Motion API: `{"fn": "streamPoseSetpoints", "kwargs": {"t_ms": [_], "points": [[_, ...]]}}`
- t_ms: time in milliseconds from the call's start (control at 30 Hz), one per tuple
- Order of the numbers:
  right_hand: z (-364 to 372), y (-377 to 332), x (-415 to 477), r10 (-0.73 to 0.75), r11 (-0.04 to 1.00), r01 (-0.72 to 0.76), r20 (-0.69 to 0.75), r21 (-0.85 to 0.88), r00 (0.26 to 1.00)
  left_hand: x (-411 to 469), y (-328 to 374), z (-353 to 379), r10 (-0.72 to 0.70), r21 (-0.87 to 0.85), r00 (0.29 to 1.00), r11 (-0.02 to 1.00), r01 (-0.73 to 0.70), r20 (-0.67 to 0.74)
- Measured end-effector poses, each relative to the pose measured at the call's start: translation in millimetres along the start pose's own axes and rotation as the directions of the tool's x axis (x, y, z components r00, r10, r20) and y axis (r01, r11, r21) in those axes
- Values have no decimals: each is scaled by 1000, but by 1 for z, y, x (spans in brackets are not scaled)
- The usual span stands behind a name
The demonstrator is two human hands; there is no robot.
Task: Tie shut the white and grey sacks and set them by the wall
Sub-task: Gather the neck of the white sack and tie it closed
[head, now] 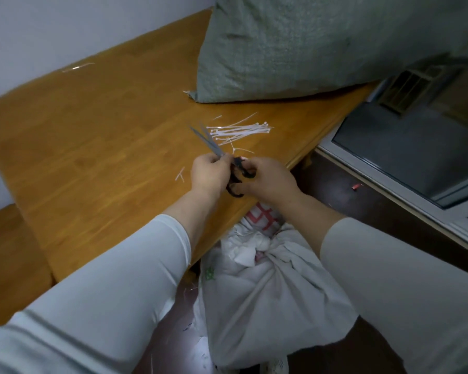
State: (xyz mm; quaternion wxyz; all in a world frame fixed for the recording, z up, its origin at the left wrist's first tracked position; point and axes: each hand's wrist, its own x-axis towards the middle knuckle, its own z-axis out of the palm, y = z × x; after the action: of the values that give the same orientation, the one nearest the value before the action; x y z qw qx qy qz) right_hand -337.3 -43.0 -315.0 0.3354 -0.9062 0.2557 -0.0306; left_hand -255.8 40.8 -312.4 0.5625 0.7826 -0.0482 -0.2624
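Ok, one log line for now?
left hand: holds scissors near blades | right hand: on handles | white sack: floor, neck gathered | grey sack, cable ties: on table

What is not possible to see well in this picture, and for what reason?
Head view:
- grey sack: upper part cut off by the frame edge; its mouth unseen.
- white sack: sides hidden behind the left sleeve and right sleeve.
- scissors: handles partly covered by left hand and right hand; blades blurred.
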Motion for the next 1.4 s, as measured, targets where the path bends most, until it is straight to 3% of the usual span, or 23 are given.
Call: {"fn": "streamPoseSetpoints", "kwargs": {"t_ms": [67,200,300,400,500,567,667,833,1000,1167,1400], "points": [[-6,17,-15,61,998,-61,-19,-6,998,-15,-1,16,41,37,996,998,-45,82],[-13,70,-57,222,962,-204,-89,183,971,-41,-30,46,49,29,974,998,-57,223],[-2,113,-89,431,873,-424,29,241,902,-56,-76,65,39,184,961,979,-92,272],[16,139,-112,561,734,-592,195,332,805,-58,-126,81,-3,434,957,892,-129,291],[32,152,-125,614,600,-683,307,416,727,-46,-158,96,-88,487,961,872,-52,261],[40,160,-129,627,520,-730,381,445,679,-40,-168,105,-77,562,964,823,-81,253],[53,174,-131,626,510,-765,441,393,643,-26,-178,118,-32,568,971,815,-113,238],[67,193,-125,604,614,-732,421,296,677,-6,-196,131,4,573,972,807,-143,237],[61,199,-120,526,847,-521,310,-108,792,13,-199,124,-113,431,986,901,51,119],[56,206,-117,412,872,-307,234,-381,880,28,-201,120,-189,380,971,917,123,143],[59,206,-100,268,895,-151,235,-420,934,28,-194,123,-195,265,975,951,161,106]]}}
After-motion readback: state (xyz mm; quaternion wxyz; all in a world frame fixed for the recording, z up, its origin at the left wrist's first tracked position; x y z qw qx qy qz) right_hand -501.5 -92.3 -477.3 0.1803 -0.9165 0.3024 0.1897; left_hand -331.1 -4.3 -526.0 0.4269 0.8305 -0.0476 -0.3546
